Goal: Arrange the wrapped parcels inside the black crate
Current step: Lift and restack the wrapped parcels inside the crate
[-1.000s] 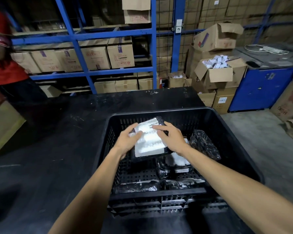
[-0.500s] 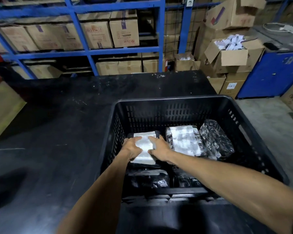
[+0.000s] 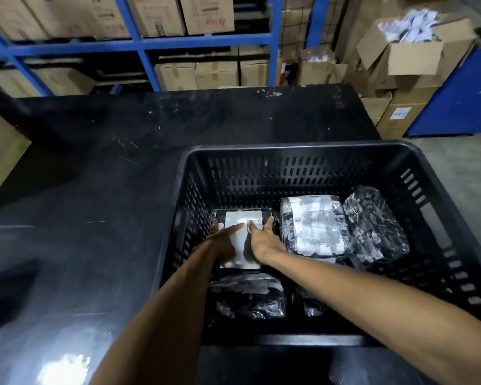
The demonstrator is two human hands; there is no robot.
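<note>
The black crate [image 3: 289, 150] stands on the right part of a black table [image 3: 95, 212]. A flat parcel in dark wrap with a white label [image 3: 242, 218] lies on the crate floor by the left wall. My left hand [image 3: 222, 241] grips its left edge and my right hand [image 3: 264, 237] grips its right edge, thumbs resting on the label. Beside it lie a silvery-labelled parcel [image 3: 311, 226] and a dark shiny parcel [image 3: 372, 223]. Two more dark parcels [image 3: 247, 298] [image 3: 308, 301] sit along the near wall, partly hidden by my arms.
Blue shelving [image 3: 147, 45] loaded with cardboard boxes stands behind the table. Stacked cartons, one open with white packets [image 3: 411, 51], and a blue cabinet [image 3: 461, 87] are at the right rear. Grey floor lies to the right of the crate.
Both hands brought the labelled parcel down from above the crate and laid it flat on the floor by the left wall. The camera tilted down and closer.
</note>
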